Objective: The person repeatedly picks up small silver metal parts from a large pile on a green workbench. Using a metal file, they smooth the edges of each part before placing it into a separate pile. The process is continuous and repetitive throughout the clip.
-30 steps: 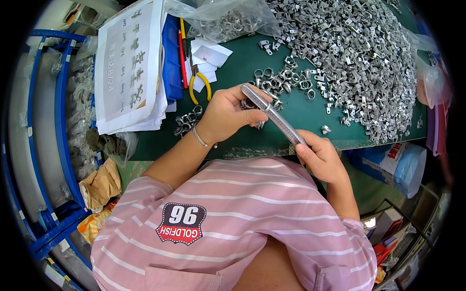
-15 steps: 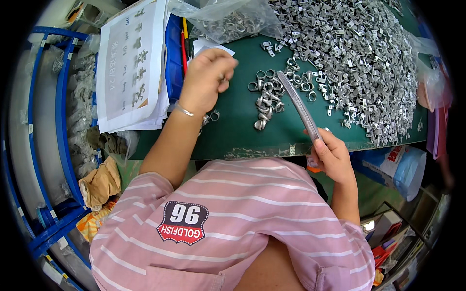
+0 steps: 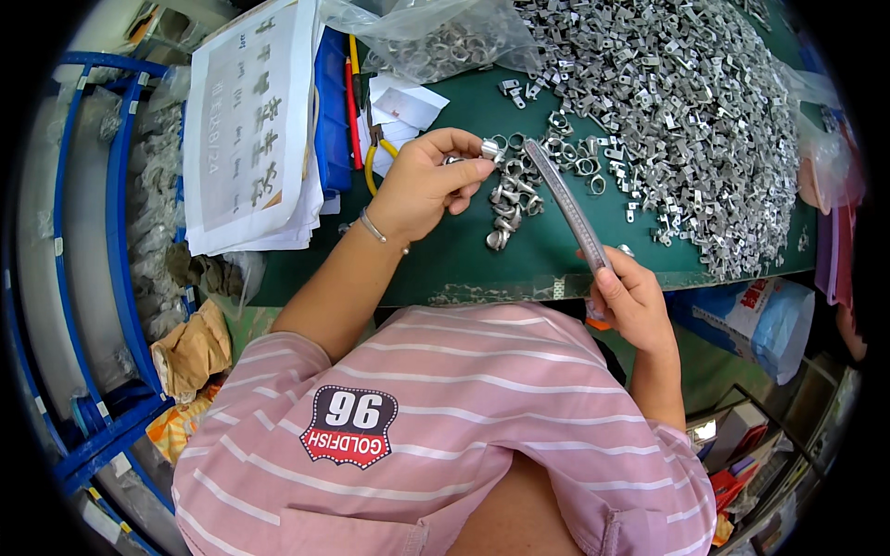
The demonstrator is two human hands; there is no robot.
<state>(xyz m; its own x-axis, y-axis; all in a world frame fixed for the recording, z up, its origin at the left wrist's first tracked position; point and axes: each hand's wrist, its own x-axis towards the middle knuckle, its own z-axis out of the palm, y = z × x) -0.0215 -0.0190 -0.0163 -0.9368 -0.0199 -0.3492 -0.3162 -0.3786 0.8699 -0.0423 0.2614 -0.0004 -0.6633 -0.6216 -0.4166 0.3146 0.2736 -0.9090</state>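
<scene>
My left hand (image 3: 428, 183) reaches over the green tabletop, thumb and forefinger pinching a small silvery metal ring clamp (image 3: 491, 148). Just beyond those fingertips lies a cluster of similar ring clamps (image 3: 505, 202), some heaped on each other. In my right hand (image 3: 632, 295), near the table's front edge, is a long narrow clear strip (image 3: 567, 199) with fine marks along it, like a ruler. Its far end points away and slightly left, over the ring clamps. My right fingers are closed around its near end.
A large heap of small metal tabs (image 3: 667, 120) covers the table's right side. A clear plastic bag (image 3: 445, 42) of rings lies at the back. Yellow-handled pliers (image 3: 372, 167), a red pen (image 3: 353, 116), a blue tray (image 3: 332, 116) and printed sheets (image 3: 246, 130) are at left.
My left hand has moved right and nearer, from over the pliers and white paper to the ring clamps, uncovering the pliers. My right hand and the strip have barely shifted.
</scene>
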